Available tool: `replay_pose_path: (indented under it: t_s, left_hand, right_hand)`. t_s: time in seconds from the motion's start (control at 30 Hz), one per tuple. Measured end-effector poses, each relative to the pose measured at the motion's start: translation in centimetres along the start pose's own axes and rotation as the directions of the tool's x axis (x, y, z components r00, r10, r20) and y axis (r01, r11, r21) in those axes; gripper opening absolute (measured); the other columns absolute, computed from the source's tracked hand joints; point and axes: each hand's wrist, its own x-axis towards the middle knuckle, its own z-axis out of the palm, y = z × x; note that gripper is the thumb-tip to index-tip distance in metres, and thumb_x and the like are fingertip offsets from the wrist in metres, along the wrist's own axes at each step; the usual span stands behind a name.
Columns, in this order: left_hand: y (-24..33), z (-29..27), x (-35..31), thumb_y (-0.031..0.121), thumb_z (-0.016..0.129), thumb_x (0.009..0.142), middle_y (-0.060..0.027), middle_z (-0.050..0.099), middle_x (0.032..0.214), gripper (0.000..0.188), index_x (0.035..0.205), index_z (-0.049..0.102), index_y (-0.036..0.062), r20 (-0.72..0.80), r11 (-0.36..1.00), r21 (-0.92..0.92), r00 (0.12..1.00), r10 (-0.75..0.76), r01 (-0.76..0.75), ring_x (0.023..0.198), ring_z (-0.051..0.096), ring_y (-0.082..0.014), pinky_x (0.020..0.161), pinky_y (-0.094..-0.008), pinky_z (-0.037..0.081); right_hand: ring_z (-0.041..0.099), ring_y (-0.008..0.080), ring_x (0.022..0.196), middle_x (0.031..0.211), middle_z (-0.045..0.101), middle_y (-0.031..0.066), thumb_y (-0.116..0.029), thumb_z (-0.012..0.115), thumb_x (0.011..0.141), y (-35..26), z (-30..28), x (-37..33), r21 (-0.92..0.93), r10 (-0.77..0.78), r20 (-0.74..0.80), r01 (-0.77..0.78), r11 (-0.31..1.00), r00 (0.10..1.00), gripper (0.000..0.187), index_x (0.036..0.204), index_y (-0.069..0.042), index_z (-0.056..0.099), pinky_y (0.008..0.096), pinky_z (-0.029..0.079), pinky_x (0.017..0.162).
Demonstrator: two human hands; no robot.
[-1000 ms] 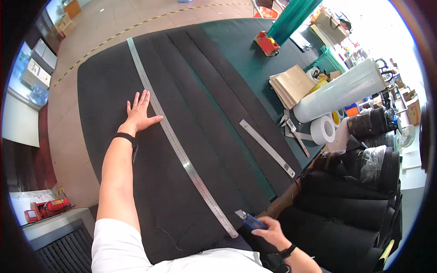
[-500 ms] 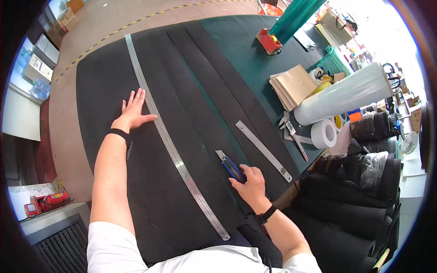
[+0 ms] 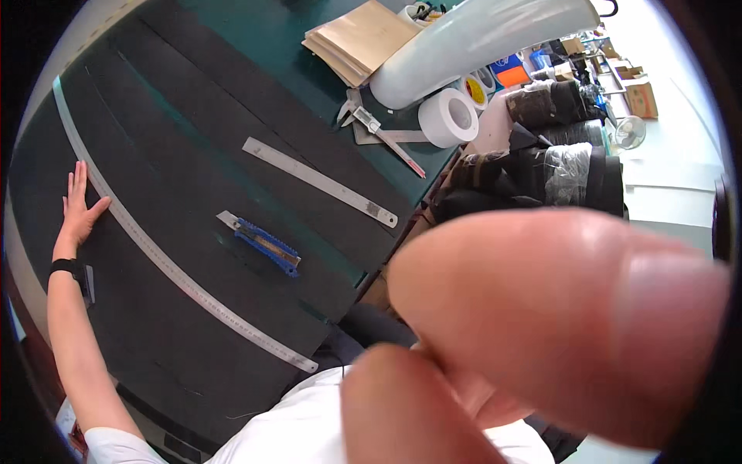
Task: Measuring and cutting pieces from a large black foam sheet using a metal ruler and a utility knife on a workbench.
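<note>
My left hand (image 3: 79, 216) lies open and flat on the black sheet material (image 3: 166, 309), fingers stretched out. Its thumb and fingertips rest at the edge of a long steel ruler (image 3: 166, 267), which runs diagonally across the sheet. My right hand (image 3: 533, 317) is raised very near the camera, large and blurred; its thumb and a finger show apart at the tips, with nothing visible between them. Left lying on the sheet is a blue utility knife (image 3: 267, 246), blade out. A shorter steel ruler (image 3: 321, 182) lies beyond it.
At the table's far right are a digital caliper (image 3: 379, 131), a white tape roll (image 3: 448, 117), a large roll of clear film (image 3: 479, 50) and brown paper envelopes (image 3: 359, 39). Black material rolls (image 3: 533, 170) are stacked off the right edge.
My right hand has let go of the utility knife and risen close to the camera. The view has swung right. My left hand stays flat by the long ruler.
</note>
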Motion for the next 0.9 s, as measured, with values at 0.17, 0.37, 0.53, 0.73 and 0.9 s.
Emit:
replay_pose_path:
  t_s: [0.17, 0.37, 0.53, 0.73, 0.9]
  left_hand:
    - [2.0, 1.3, 1.9, 0.054, 0.075, 0.087, 0.0012, 0.008, 0.178, 0.109, 0.17, 0.009, 0.0285, -0.032, 0.999, 0.001, 0.999, 0.04, -0.04, 0.164, 0.004, -0.0269, 0.126, -0.0652, 0.007]
    - [1.4, 1.1, 0.2, 0.054, 0.073, 0.088, -0.0004, 0.009, 0.178, 0.106, 0.17, 0.011, 0.0291, -0.015, 1.0, 0.019, 1.0, 0.018, -0.018, 0.164, 0.004, -0.0279, 0.125, -0.0672, 0.005]
    - [2.1, -0.4, 0.7, 0.053, 0.075, 0.088, -0.0009, 0.01, 0.178, 0.107, 0.17, 0.011, 0.0281, 0.004, 0.999, -0.015, 1.0, 0.031, -0.03, 0.164, 0.005, -0.0284, 0.125, -0.0676, 0.007]
    - [0.2, -1.3, -0.8, 0.053, 0.076, 0.087, -0.0014, 0.009, 0.178, 0.109, 0.17, 0.011, 0.0259, 0.058, 1.0, 0.007, 0.998, -0.031, 0.031, 0.164, 0.003, -0.0284, 0.125, -0.0669, 0.006]
    - [7.0, -3.4, 0.8, 0.053, 0.078, 0.086, -0.0024, 0.006, 0.178, 0.113, 0.17, 0.009, 0.0237, 0.113, 0.999, -0.027, 0.994, -0.013, 0.016, 0.163, 0.002, -0.029, 0.127, -0.0623, 0.008]
  right_hand:
    - [0.068, 0.035, 0.093, 0.127, 0.055, 0.0168, -0.05, 0.05, 0.106, -20.0, -2.5, 2.3, -0.158, -0.071, -0.076, 0.058, 0.986, 0.995, 0.041, 0.124, -0.013, 0.059, 0.0405, 0.059, 0.083]
    - [0.067, 0.0318, 0.092, 0.119, 0.057, 0.0145, -0.045, 0.053, 0.106, -19.5, -5.2, 2.1, -0.132, -0.062, -0.115, 0.046, 0.99, 0.991, 0.036, 0.116, -0.012, 0.059, 0.0404, 0.058, 0.086]
    - [0.067, 0.0291, 0.091, 0.113, 0.06, 0.0127, -0.041, 0.055, 0.105, -17.8, -8.0, 7.1, -0.196, -0.126, -0.176, 0.091, 0.976, 0.976, 0.032, 0.109, -0.01, 0.06, 0.0403, 0.058, 0.088]
    - [0.067, 0.026, 0.09, 0.105, 0.062, 0.0104, -0.036, 0.057, 0.104, -26.2, -10.8, 4.1, -0.249, -0.161, -0.244, 0.099, 0.963, 0.956, 0.029, 0.101, -0.008, 0.06, 0.0402, 0.057, 0.091]
    - [0.066, 0.0233, 0.089, 0.098, 0.064, 0.0085, -0.032, 0.06, 0.104, -18.4, -11.3, 11.0, -0.294, -0.186, -0.245, 0.11, 0.949, 0.951, 0.027, 0.095, -0.006, 0.061, 0.0402, 0.056, 0.093]
